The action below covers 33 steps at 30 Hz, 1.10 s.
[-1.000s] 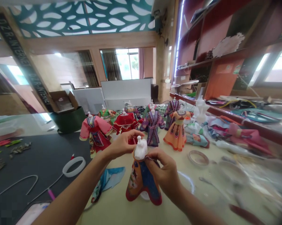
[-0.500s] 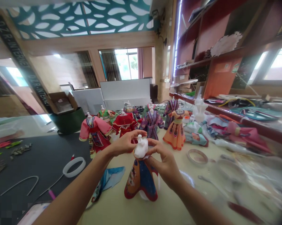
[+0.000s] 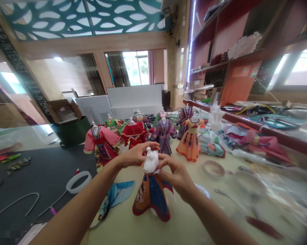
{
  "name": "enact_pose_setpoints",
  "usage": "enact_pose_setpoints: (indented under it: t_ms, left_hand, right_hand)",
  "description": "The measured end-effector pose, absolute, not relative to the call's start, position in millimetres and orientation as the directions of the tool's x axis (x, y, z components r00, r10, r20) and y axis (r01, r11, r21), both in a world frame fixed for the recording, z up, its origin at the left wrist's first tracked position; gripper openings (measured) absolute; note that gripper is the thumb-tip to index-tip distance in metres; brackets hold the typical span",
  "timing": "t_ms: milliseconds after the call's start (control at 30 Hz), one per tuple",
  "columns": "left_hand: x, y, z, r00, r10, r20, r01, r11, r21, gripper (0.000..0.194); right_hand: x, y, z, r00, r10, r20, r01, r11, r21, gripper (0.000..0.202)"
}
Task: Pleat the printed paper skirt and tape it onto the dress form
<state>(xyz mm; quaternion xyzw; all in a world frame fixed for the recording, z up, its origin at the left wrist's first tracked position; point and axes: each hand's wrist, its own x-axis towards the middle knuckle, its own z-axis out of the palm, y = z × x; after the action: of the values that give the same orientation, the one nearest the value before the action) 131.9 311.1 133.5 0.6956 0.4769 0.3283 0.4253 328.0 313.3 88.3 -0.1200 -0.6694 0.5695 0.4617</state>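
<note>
A small white mannequin (image 3: 151,162) stands upright at the middle of the table, its white upper body bare. An orange and dark blue skirt (image 3: 153,197) with a red hem hangs from its waist. My left hand (image 3: 138,153) curls behind the mannequin's upper body, its fingertips partly hidden there. On the other side, my right hand (image 3: 172,172) pinches the skirt's waist, thumb in front and forefinger against the torso. A blue piece of cloth (image 3: 122,192) lies to the left of the skirt.
Several dressed mannequins stand behind, among them a pink dress (image 3: 102,144), a red one (image 3: 134,134) and an orange one (image 3: 190,143). Tape rings (image 3: 214,169), a white ring (image 3: 78,182), a red-handled tool (image 3: 264,228) and folded fabric (image 3: 268,143) lie around.
The view has shifted slightly, so everything sits a little further left. The mannequin with its skirt leans slightly differently. Both hands keep their hold.
</note>
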Motion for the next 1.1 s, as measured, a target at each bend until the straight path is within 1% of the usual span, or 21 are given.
enact_pose_setpoints:
  t_ms: [100, 200, 300, 500, 633, 733, 767, 833, 900, 933, 967, 1000, 1067, 1100]
  left_hand:
    - [130, 315, 132, 0.371, 0.928, 0.02, 0.418, -0.186, 0.889, 0.061]
    - [129, 318, 131, 0.4, 0.917, -0.015, 0.441, -0.177, 0.88, 0.059]
    - [132, 318, 132, 0.41, 0.912, -0.035, 0.425, -0.157, 0.892, 0.059]
    - [138, 312, 139, 0.373, 0.926, -0.05, 0.384, -0.105, 0.917, 0.062]
    - [137, 311, 141, 0.335, 0.938, -0.089, 0.33, -0.029, 0.944, 0.056]
    - [131, 311, 139, 0.31, 0.946, -0.097, 0.306, -0.003, 0.952, 0.053]
    - [129, 310, 138, 0.289, 0.954, -0.086, 0.296, -0.004, 0.955, 0.051]
    - [124, 305, 132, 0.191, 0.981, -0.028, 0.272, -0.026, 0.962, 0.044]
    - [122, 291, 124, 0.01, 0.996, 0.089, 0.248, -0.089, 0.965, 0.03]
    - [123, 281, 118, -0.066, 0.987, 0.145, 0.245, -0.125, 0.961, 0.029]
    - [126, 270, 113, -0.185, 0.954, 0.237, 0.244, -0.189, 0.951, 0.033]
    - [131, 257, 107, -0.258, 0.918, 0.302, 0.265, -0.234, 0.936, 0.036]
    - [146, 233, 97, -0.303, 0.879, 0.368, 0.324, -0.269, 0.907, 0.036]
    - [156, 224, 94, -0.3, 0.878, 0.373, 0.348, -0.263, 0.9, 0.044]
  right_hand:
    - [327, 314, 88, -0.592, 0.665, 0.454, -0.393, 0.254, -0.884, 0.011]
    - [326, 315, 88, -0.594, 0.659, 0.461, -0.399, 0.257, -0.88, 0.013]
    - [325, 316, 89, -0.578, 0.675, 0.459, -0.387, 0.268, -0.882, 0.013]
    - [324, 314, 89, -0.509, 0.694, 0.51, -0.376, 0.353, -0.857, 0.011]
    - [323, 313, 88, -0.46, 0.713, 0.529, -0.346, 0.404, -0.847, 0.011]
    - [323, 311, 88, -0.432, 0.726, 0.535, -0.318, 0.432, -0.844, 0.012]
    - [323, 310, 88, -0.426, 0.726, 0.54, -0.309, 0.444, -0.841, 0.012]
    - [323, 309, 88, -0.413, 0.723, 0.554, -0.295, 0.469, -0.833, 0.013]
    - [323, 307, 87, -0.396, 0.721, 0.568, -0.281, 0.494, -0.823, 0.012]
    - [323, 306, 86, -0.386, 0.72, 0.577, -0.276, 0.506, -0.817, 0.011]
    - [323, 305, 85, -0.375, 0.719, 0.585, -0.272, 0.518, -0.811, 0.01]
    - [323, 304, 85, -0.364, 0.717, 0.594, -0.267, 0.53, -0.805, 0.01]
    - [322, 301, 84, -0.343, 0.711, 0.614, -0.257, 0.558, -0.789, 0.011]
    - [321, 300, 83, -0.329, 0.707, 0.626, -0.25, 0.574, -0.78, 0.011]
